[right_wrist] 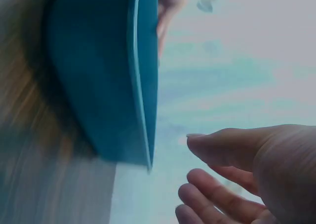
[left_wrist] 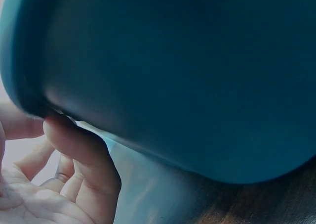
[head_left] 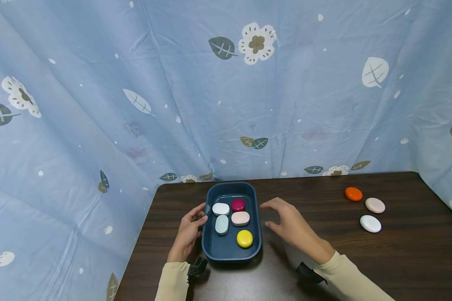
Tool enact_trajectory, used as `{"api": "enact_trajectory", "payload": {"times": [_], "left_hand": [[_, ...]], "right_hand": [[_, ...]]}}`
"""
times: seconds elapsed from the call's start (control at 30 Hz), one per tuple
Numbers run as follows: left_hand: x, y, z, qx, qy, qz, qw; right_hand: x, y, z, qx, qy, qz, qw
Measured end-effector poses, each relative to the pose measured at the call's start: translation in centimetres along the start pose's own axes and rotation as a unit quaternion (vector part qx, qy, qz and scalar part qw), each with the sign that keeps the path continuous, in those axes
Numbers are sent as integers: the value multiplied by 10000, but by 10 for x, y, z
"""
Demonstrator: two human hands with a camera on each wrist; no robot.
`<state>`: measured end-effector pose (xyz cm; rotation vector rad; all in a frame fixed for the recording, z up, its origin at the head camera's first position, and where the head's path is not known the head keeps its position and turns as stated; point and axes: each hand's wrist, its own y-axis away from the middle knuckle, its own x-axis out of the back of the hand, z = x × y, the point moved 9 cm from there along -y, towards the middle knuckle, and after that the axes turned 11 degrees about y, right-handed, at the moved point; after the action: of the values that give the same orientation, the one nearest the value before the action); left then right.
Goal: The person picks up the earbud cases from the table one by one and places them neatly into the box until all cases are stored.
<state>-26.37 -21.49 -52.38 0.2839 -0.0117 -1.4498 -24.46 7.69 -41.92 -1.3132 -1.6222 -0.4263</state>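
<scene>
A dark blue rectangular tray stands on the table, holding several smooth rounded pieces: a white oval, a crimson one, a pale pink one, a pale mint one and a round yellow one. My left hand touches the tray's left side, its thumb and forefinger against the rim from outside. In the left wrist view, the thumb meets the outer wall. Just right of the tray hovers my right hand, fingers apart and nothing between them.
On the right part of the dark wooden table lie an orange piece, a pale pink oval and a white oval. A blue patterned curtain hangs behind the table and along its left side.
</scene>
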Motion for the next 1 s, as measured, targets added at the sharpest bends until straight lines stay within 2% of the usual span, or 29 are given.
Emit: {"api": "enact_trajectory", "payload": {"times": [0.2, 0.33, 0.63, 1.0], "left_hand": [[0, -1, 0, 44, 30, 11, 10000], [0, 0, -1, 45, 40, 43, 10000], [1, -1, 0, 17, 107, -13, 9999], [0, 1, -3, 77, 57, -16, 10000]], "right_hand": [[26, 18, 38, -296, -11, 362, 9989], [34, 30, 64, -514, 27, 413, 9978], [48, 61, 125, -1075, 562, 457, 9916], [71, 92, 173, -1367, 906, 914, 9822]]}}
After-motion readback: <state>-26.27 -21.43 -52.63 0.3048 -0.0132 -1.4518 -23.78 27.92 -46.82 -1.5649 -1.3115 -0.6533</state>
